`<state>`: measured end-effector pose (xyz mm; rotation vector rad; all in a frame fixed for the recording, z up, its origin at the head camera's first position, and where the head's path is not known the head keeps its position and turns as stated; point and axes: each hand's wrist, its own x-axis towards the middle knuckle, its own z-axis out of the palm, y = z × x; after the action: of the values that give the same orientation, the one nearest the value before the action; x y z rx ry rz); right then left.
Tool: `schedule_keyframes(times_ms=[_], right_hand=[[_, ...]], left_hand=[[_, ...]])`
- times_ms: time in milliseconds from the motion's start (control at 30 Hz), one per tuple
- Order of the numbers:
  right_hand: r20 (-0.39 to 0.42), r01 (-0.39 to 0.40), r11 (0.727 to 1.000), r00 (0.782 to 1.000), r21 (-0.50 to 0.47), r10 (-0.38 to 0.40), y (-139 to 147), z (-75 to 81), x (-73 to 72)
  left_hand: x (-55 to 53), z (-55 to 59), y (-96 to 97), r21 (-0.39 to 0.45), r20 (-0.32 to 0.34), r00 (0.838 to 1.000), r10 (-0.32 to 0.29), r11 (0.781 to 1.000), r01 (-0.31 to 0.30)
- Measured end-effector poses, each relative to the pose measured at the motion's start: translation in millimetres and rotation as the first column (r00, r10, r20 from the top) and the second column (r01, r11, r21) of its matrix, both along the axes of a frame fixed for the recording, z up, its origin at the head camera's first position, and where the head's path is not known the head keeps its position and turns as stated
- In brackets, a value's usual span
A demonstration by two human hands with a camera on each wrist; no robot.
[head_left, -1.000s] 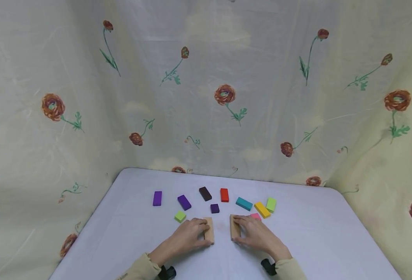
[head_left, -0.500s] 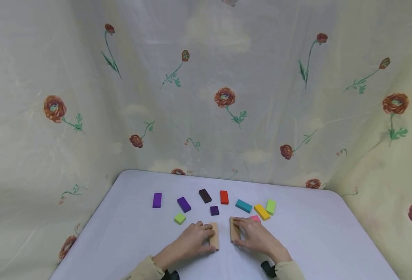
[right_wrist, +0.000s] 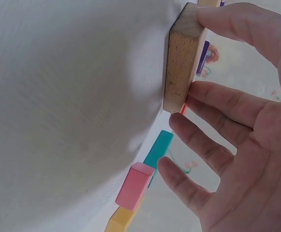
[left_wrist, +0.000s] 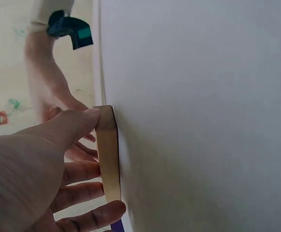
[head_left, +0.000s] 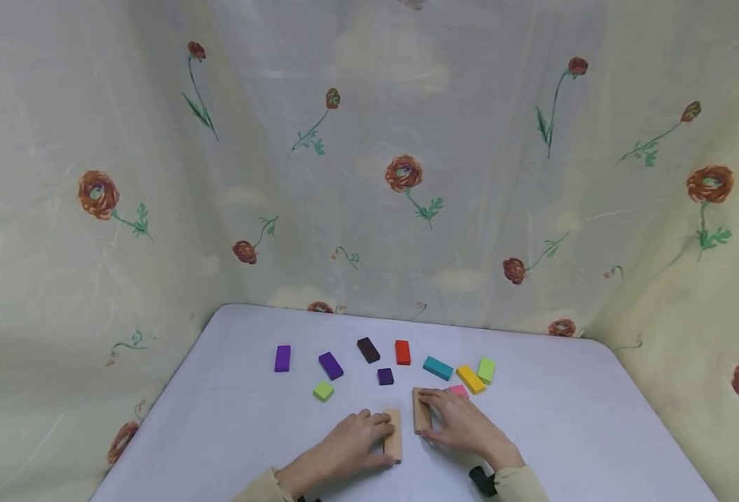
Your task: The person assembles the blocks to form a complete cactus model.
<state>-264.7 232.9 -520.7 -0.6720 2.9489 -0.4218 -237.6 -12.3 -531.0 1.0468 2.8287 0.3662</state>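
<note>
My left hand [head_left: 355,445] holds a plain wooden block [head_left: 394,438] by its ends, thumb at the near end and fingers toward the far one. The left wrist view shows the thumb on the end of this block [left_wrist: 109,159]. Just right of it and slightly farther back, my right hand [head_left: 460,422] grips a second plain wooden block [head_left: 421,413] the same way. In the right wrist view, thumb and fingertips touch the two ends of that block [right_wrist: 183,65]. Both blocks lie lengthwise away from me, with a narrow gap between them.
Beyond the hands lie purple [head_left: 282,358], violet [head_left: 330,365], lime [head_left: 323,390], dark brown [head_left: 368,350], dark purple [head_left: 385,376], red [head_left: 403,352], teal [head_left: 438,368], yellow [head_left: 470,379] and green [head_left: 485,370] blocks. A pink block [right_wrist: 135,186] sits beside my right hand. Flowered curtain [head_left: 369,209] surrounds the white table [head_left: 595,418].
My left hand has slid its wooden block to the right and toward me, narrowing the gap between the two blocks. The right hand and its block stay in place.
</note>
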Motion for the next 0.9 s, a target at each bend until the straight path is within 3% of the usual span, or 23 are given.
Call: schedule_keyframes(times_ms=[267, 500, 900], right_hand=[[0.011, 0.003, 1.000, 1.000, -0.008, -0.003, 1.4, -0.9, -1.5], [0.023, 0.014, 1.000, 1.000, -0.011, -0.014, 0.5, -0.8, -2.0], [0.019, 0.004, 1.000, 1.000, -0.021, -0.004, 0.0, 1.5, 0.3]], left_hand=[[8.5, -1.1, 3.0, -0.035, 0.027, 0.999, -0.035, 0.999, 0.036], [19.1, 1.0, 7.6, -0.057, 0.106, 0.992, -0.070, 0.995, 0.076], [24.4, 4.8, 11.5, -0.106, 0.088, 0.991, -0.099, 0.988, 0.108]])
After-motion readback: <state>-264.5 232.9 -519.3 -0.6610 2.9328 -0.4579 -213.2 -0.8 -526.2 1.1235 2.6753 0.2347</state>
